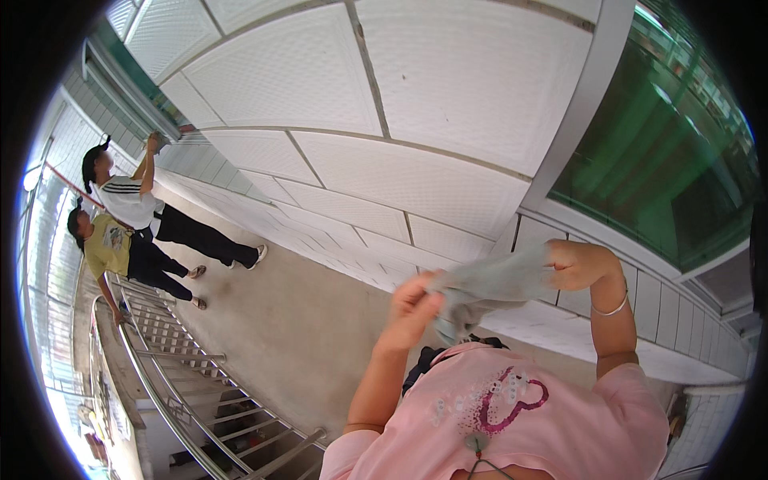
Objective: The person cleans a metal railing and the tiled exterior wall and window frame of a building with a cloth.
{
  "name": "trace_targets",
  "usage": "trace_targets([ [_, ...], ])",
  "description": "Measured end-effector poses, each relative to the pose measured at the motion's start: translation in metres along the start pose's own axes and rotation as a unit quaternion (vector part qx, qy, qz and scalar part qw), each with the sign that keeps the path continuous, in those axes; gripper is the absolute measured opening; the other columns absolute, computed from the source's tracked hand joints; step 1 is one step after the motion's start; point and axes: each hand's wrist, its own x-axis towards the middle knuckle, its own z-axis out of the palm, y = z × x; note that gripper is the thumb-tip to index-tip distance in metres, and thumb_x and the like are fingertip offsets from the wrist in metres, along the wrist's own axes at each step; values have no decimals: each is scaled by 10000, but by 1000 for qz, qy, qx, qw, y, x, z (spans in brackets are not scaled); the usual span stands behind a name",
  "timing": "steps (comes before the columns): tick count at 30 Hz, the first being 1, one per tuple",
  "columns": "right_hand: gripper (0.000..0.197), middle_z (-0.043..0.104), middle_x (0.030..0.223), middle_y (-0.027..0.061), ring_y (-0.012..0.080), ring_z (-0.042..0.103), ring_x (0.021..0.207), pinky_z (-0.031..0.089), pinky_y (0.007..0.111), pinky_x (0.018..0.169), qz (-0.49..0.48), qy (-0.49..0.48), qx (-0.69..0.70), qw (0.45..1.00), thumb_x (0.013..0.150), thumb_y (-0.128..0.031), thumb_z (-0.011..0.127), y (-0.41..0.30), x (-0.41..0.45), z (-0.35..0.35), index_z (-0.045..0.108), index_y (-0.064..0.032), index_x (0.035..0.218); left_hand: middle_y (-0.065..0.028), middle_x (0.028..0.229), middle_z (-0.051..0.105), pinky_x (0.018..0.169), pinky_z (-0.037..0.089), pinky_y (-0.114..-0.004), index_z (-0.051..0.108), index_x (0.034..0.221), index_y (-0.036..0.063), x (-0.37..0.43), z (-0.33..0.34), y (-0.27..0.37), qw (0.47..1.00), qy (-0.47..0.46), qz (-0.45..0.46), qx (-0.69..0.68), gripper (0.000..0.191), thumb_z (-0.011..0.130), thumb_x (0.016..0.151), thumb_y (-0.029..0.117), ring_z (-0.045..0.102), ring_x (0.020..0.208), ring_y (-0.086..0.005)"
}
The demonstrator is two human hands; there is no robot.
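Observation:
A light grey cloth is stretched between my two hands in front of the tiled wall. My left hand pinches its left end with thumb and fingers, slightly blurred. At the other end, my right hand grips the cloth with the wrist bent, close to the lower frame of the window. Part of the cloth hangs in loose folds near my left hand. A white-framed window with dark green glass stands at the upper right, apart from the cloth.
White tiles cover the wall ahead. To the left, a stainless steel railing borders the concrete walkway, with stairs beyond. A person in a white shirt reaches to another window; a person in a yellow shirt touches the railing.

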Motion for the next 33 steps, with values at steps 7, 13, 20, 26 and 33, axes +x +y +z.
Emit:
trace_targets([
  [7, 290, 626, 1135, 112, 199, 580, 1057, 442, 309, 920, 203, 302, 34, 931, 960, -248, 553, 140, -14, 23, 632, -18, 1118, -160, 1259, 479, 1104, 131, -606, 626, 1083, 69, 66, 64, 43, 799, 109, 404, 433, 340, 659, 789, 237, 462, 1152, -327],
  [13, 369, 474, 1337, 179, 365, 421, 1260, 345, 445, 1061, 155, 434, -327, 825, 913, -168, 545, 250, -17, 80, 512, -57, 1264, -207, 1313, 401, 1080, 116, -672, 590, 1097, 39, 140, 105, 25, 648, 200, 453, 579, 368, 621, 782, 225, 355, 1250, -436],
  [20, 475, 369, 1451, 166, 341, 335, 1346, 263, 454, 1115, 180, 419, -397, 796, 924, -188, 516, 241, -19, 88, 413, -91, 1378, -211, 1538, 202, 1171, 132, -389, 236, 1477, -8, 197, -52, 98, 672, 444, 360, 470, 535, 292, 1020, 264, 156, 1434, -328],
  [26, 457, 348, 1472, 162, 321, 303, 1372, 226, 453, 1132, 217, 398, -388, 803, 946, -232, 457, 234, -9, 86, 414, -87, 1377, -298, 1506, 167, 1159, 145, -395, 112, 1461, -86, 151, -114, -74, 724, 563, 148, 370, 661, 355, 985, 303, 217, 1381, -382],
  [33, 445, 359, 1463, 163, 314, 303, 1373, 218, 448, 1142, 222, 410, -388, 795, 952, -253, 450, 246, -20, 82, 428, -82, 1362, -186, 1248, 416, 1036, 94, -758, 602, 1188, 177, 156, 115, 21, 556, 177, 512, 630, 407, 571, 820, 349, 305, 1283, -432],
])
